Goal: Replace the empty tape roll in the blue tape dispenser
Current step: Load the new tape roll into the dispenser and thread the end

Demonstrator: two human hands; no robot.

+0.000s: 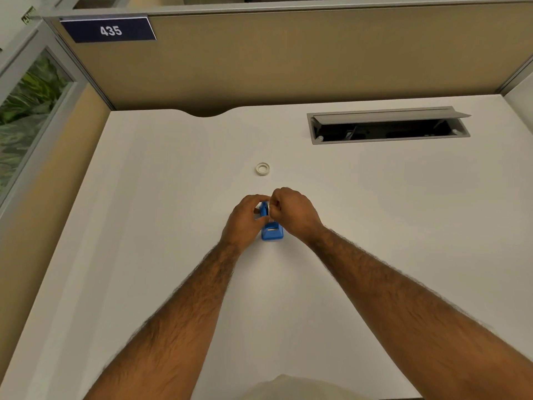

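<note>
The blue tape dispenser (pixel 271 230) stands on the white desk (pixel 173 197), its cutter end toward me. My left hand (pixel 245 219) wraps around its left side and holds it. My right hand (pixel 292 210) is closed at the dispenser's top right, with its fingertips pinched on something small and pale at the roll slot; what exactly it pinches is hidden. A white tape roll (pixel 262 169) lies flat on the desk a little beyond both hands, untouched.
An open grey cable hatch (pixel 386 125) is set into the desk at the back right. A tan partition (pixel 288 62) with a sign reading 435 (pixel 111 30) closes the back. A glass panel (pixel 26 111) stands at the left.
</note>
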